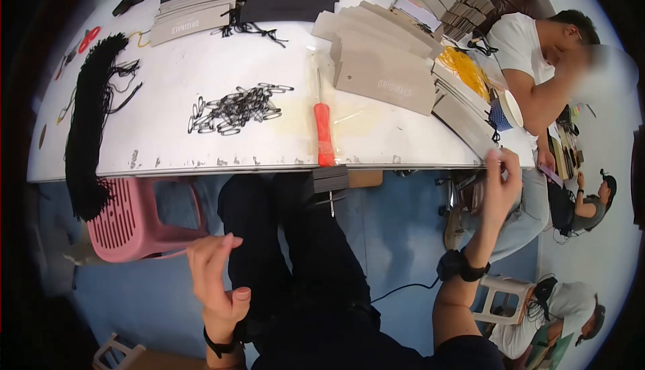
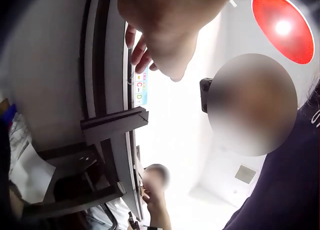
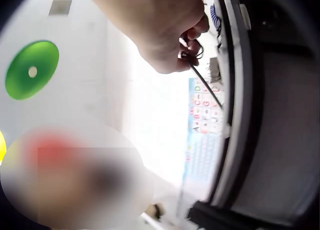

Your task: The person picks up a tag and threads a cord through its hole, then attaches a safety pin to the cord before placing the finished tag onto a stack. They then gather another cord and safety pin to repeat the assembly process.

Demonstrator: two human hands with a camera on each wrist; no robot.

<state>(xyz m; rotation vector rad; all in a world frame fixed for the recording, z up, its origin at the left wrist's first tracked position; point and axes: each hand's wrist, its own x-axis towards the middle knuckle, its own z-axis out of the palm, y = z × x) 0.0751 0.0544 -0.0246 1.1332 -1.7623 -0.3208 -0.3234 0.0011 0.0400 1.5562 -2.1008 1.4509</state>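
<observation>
left hand (image 1: 216, 279): low, below the desk edge, over the lap; fingers straight and relaxed, thumb out, holds nothing
right hand (image 1: 500, 183): raised at the front edge of the desk (image 1: 168, 74), far right; fingertips pinched together
black cord (image 3: 202, 80): thin, pinched between right thumb and fingers, a small loop at the fingertips, the tail hangs straight down from the hand; too small to make out in the head view
where the cord is: in the right hand, just off the desk's right front corner, not lying on the desk
screwdriver (image 1: 324, 131): orange handle, lies on the desk near the front edge, tip pointing away from the person
loop pins (image 1: 235, 109): loose black pile, mid desk, left of the screwdriver, apart from both hands
grey tags (image 1: 386, 78): fanned stacks printed ORIGINALS, right of the screwdriver; more stacks at the back
black tassel bundle (image 1: 87, 128): long, hangs over the left front edge of the desk
black cards (image 1: 327, 179): small stack on the lap, just under the desk edge, between the hands
pink stool (image 1: 131, 225): on the floor, left of the left hand
paper cup (image 1: 505, 111): lying on its side near the desk's right edge, above the right hand
other people: one in a white shirt seated at the right end of the desk, more further right
</observation>
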